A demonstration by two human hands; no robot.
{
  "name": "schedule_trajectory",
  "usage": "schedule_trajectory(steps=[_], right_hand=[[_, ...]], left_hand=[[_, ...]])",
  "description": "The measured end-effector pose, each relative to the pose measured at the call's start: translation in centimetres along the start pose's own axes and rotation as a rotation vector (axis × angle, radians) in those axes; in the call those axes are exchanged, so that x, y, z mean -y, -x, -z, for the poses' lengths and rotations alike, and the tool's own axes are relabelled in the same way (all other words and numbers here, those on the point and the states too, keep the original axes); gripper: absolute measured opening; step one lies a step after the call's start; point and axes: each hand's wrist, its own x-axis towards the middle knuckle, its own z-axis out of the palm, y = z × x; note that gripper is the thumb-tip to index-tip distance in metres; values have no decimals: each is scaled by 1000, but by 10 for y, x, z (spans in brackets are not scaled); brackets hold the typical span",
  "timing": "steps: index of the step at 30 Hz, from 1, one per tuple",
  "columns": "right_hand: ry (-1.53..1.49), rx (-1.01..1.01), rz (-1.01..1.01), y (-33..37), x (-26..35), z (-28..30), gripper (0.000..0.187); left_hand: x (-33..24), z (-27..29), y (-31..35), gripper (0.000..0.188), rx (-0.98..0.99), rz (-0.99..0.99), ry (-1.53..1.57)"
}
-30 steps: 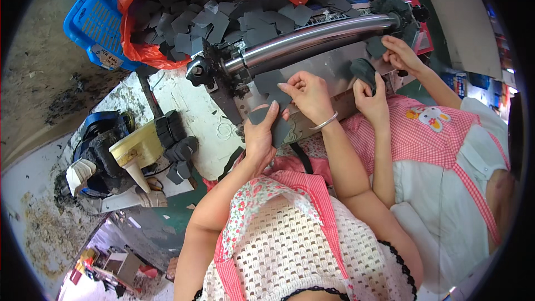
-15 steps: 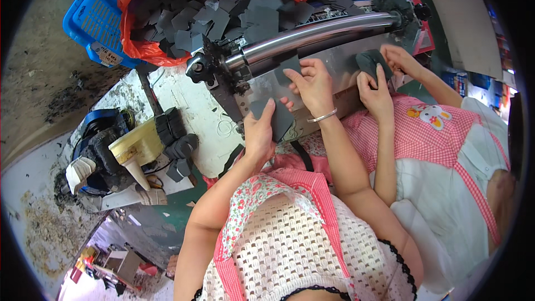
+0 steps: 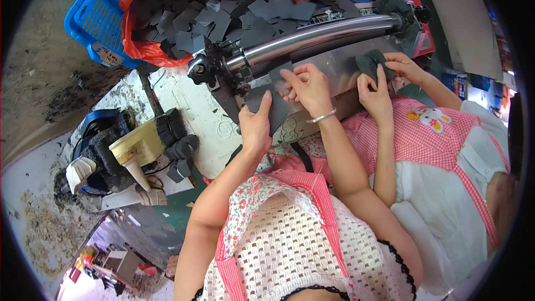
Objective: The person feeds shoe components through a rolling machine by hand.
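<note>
My left hand (image 3: 255, 126) grips dark grey rubber-like sheets (image 3: 277, 112) in front of the machine, its thumb lying on top of them. Just right of it, my right hand (image 3: 310, 93), with a bangle at the wrist, has thumb and fingers closed on a small dark sheet (image 3: 280, 73). This sheet is at the metal plate (image 3: 337, 66), close to the left-hand sheets; whether they touch I cannot tell. Behind both hands runs the machine's shiny steel roller (image 3: 317, 38).
At right a co-worker's hands (image 3: 377, 96) hold a dark piece (image 3: 369, 63) over the same plate. Behind the roller lie many dark sheets (image 3: 209, 15) in a red bag. A blue basket (image 3: 89, 22) stands far left. A tape-dispenser-like yellowish object (image 3: 135, 145) and stacked dark pieces (image 3: 179, 147) lie left.
My left hand has shifted slightly up and left with its sheets. The small sheet in my right hand has moved a little left and toward them.
</note>
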Motion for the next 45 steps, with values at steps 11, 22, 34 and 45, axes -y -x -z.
schedule_trajectory(steps=[11,22,34,45], right_hand=[[88,-1,83,-20,-12,-2,32],[207,223,197,8,-2,15,26],[136,292,184,14,-8,13,12],[226,-68,252,6,-18,10,21]], left_hand=[[1,2,-8,17,95,-50,47],[3,-4,-6,31,7,-1,65],[6,8,-9,26,-9,-26,-15],[13,24,1,18,39,22,-41]])
